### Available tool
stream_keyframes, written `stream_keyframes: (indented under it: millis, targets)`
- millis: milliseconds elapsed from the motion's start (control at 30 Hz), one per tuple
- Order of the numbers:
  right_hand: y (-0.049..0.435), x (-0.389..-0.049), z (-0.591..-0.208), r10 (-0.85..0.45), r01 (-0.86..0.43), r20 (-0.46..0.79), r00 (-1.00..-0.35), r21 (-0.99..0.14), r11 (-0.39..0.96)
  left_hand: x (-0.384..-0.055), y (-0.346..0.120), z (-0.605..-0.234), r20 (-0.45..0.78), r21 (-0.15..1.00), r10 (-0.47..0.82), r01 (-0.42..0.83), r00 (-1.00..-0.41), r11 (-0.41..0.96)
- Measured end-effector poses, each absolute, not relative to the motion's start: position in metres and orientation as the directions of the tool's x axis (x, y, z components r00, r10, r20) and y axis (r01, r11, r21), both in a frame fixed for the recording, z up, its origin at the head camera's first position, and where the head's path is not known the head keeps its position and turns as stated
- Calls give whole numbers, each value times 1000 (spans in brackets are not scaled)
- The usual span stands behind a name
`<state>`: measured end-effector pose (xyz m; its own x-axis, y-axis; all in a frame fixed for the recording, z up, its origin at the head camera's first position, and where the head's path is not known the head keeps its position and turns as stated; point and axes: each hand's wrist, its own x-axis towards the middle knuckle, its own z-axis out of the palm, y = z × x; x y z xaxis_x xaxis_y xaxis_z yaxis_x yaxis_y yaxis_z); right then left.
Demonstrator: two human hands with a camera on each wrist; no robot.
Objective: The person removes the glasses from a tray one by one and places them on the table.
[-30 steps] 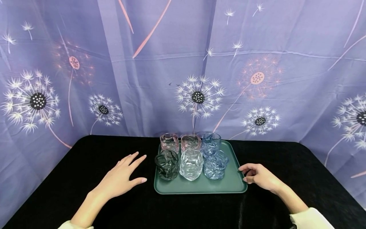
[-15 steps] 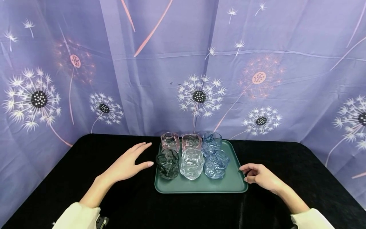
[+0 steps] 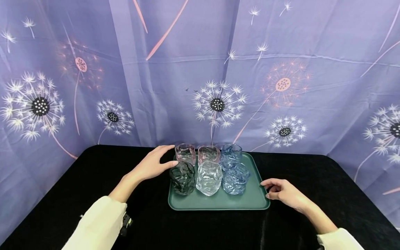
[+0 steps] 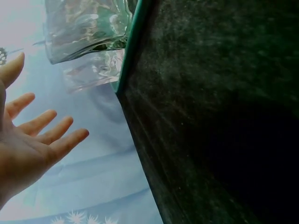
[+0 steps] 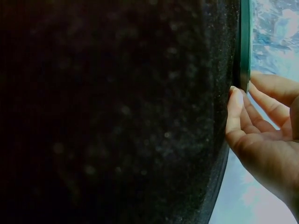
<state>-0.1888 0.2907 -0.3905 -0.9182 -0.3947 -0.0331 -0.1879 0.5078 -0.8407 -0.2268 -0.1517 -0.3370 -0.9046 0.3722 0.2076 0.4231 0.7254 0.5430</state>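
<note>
On a green tray point(image 3: 218, 204) stand several wavy-sided glass tumblers. In the front row are a dark grey glass point(image 3: 183, 182), a clear glass point(image 3: 209, 178) and a blue glass point(image 3: 236, 180). Behind them are a left pink glass point(image 3: 185, 152), a middle pink glass point(image 3: 208, 153) and another blue glass point(image 3: 231, 152). My left hand point(image 3: 151, 166) has its fingers spread, fingertips beside the left pink glass and thumb tip at the dark grey glass's rim. My right hand point(image 3: 284, 192) pinches the tray's right edge point(image 5: 245, 46) between thumb and fingers.
A black cloth covers the table point(image 3: 150, 222), running out on all sides of the tray. Close behind the glasses hangs a purple curtain point(image 3: 168, 104) with dandelion prints.
My left hand has moved forward and right, from beside the tray to the left-hand glasses. The right hand has stayed at the tray's edge; tray and glasses stand as before.
</note>
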Motion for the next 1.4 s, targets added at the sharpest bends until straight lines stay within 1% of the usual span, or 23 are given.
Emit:
stream_keyframes:
  millis: [233,400,533,833,1033,1267,1400]
  targets:
    - [291,-188,-391,-380,-178,-30,-924,-848,499,-246,-136,-332,161,570,395,412,-905,711]
    - [290,-189,-391,-395,-180,-29,-918,-859,480,-255,-127,-329,126,594,407,397,-905,700]
    - [289,-189,-391,-393,-189,-23,-919,-850,492,-261,-122,-331,115,613,413,392,-903,686]
    - [289,-188,-390,-376,-193,-18,-926,-835,515,-270,-109,-336,74,646,348,311,-934,697]
    - [289,-189,-390,-385,-192,-25,-923,-836,514,-273,-104,-339,72,640,335,301,-940,707]
    - [289,-189,-392,-371,-188,-27,-928,-827,530,-278,-106,-340,23,683,315,245,-949,688]
    - [290,-189,-392,-369,-191,-23,-929,-825,532,-280,-107,-342,24,696,296,228,-955,681]
